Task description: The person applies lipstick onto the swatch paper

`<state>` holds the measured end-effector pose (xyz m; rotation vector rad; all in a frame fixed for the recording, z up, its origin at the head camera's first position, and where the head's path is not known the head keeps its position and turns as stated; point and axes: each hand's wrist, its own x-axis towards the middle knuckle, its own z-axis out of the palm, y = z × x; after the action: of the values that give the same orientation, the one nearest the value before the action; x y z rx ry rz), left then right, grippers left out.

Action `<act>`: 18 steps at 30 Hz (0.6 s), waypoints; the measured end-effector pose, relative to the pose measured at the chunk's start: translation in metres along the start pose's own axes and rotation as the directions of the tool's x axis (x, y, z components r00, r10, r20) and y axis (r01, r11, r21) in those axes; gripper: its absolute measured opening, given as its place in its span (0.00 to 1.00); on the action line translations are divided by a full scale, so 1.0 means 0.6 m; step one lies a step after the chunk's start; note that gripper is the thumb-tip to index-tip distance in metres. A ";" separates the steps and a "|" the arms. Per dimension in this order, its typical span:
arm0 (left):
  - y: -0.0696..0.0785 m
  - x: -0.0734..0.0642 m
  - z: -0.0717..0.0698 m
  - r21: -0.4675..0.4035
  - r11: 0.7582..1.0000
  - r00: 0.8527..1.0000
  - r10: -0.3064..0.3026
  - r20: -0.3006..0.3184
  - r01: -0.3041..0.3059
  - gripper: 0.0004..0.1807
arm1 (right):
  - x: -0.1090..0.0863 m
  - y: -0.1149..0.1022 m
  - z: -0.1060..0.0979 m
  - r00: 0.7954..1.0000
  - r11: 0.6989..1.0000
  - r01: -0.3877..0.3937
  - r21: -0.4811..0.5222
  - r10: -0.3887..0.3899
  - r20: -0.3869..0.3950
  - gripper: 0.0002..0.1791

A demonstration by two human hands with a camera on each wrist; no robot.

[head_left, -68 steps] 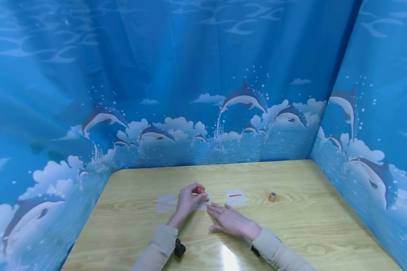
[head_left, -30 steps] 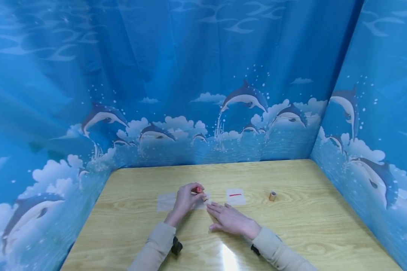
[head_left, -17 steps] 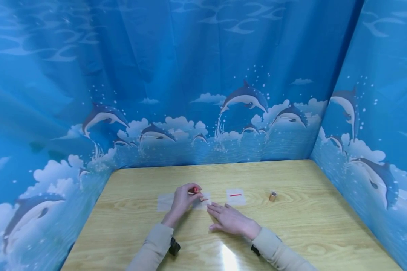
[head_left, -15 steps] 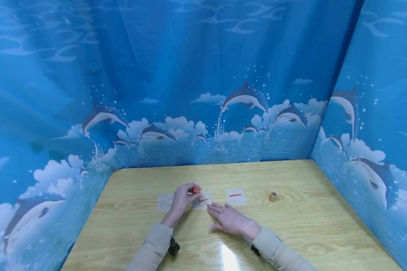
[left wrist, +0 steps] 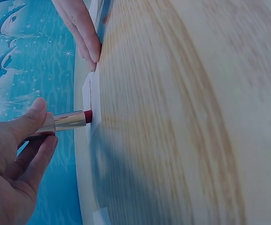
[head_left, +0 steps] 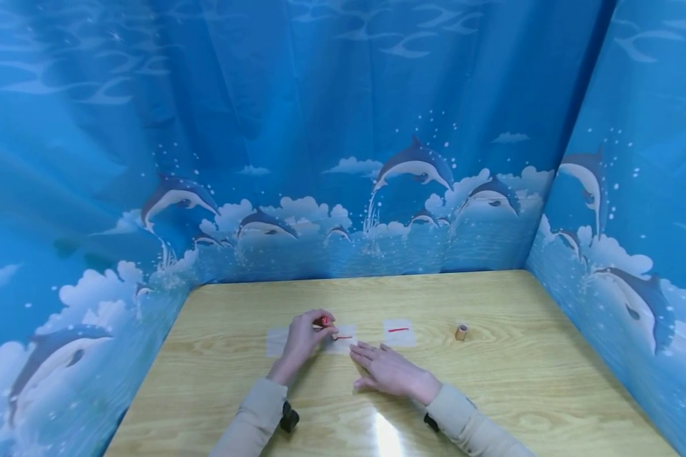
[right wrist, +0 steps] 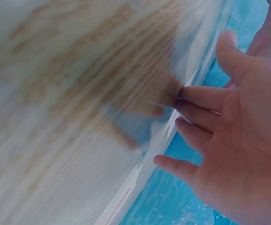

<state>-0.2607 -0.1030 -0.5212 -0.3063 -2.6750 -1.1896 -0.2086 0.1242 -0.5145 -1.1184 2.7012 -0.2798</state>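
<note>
In the left wrist view my left hand [left wrist: 11,157] pinches a lipstick [left wrist: 70,121] between thumb and fingers. Its red tip meets a small white paper [left wrist: 94,84], at the end of a thin red line. The head view has the same left hand [head_left: 300,339] over the left part of the middle paper [head_left: 349,346], where a red stroke runs rightward from the lipstick. My right hand [head_left: 391,371] lies with straight fingers, their tips at that paper's lower right corner. The right wrist view shows the right hand [right wrist: 248,126] palm side, holding nothing.
To the right lies another white paper [head_left: 399,340] bearing a thicker red line. A third paper [head_left: 275,341] is partly behind the left hand. A small gold cylinder, seemingly the lipstick cap [head_left: 461,332], stands farther right on the wooden table [head_left: 526,381]. Blue dolphin-print curtains surround the table.
My left hand has slid leftward across the middle paper with the lipstick, and a red line now shows to the right of its tip. The right hand has stayed in place.
</note>
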 end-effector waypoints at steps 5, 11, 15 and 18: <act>-0.003 -0.002 -0.004 -0.002 1.000 1.000 -0.014 0.003 0.014 0.11 | 0.000 0.001 0.001 1.000 1.000 -0.002 -0.002 0.002 0.002 0.40; -0.006 -0.003 -0.010 -0.018 1.000 1.000 0.003 -0.012 -0.004 0.10 | 0.001 0.002 0.002 1.000 1.000 -0.002 -0.005 0.002 0.005 0.40; -0.007 -0.004 -0.013 -0.009 1.000 1.000 -0.007 -0.015 0.007 0.10 | 0.001 0.002 0.000 1.000 1.000 -0.001 -0.006 0.001 0.004 0.40; -0.009 -0.005 -0.015 -0.026 1.000 0.999 -0.016 -0.028 0.016 0.10 | 0.001 0.001 0.000 1.000 1.000 0.000 -0.004 0.000 0.004 0.39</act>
<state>-0.2581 -0.1137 -0.5197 -0.2709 -2.6449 -1.2254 -0.2095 0.1239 -0.5145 -1.1185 2.7002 -0.2719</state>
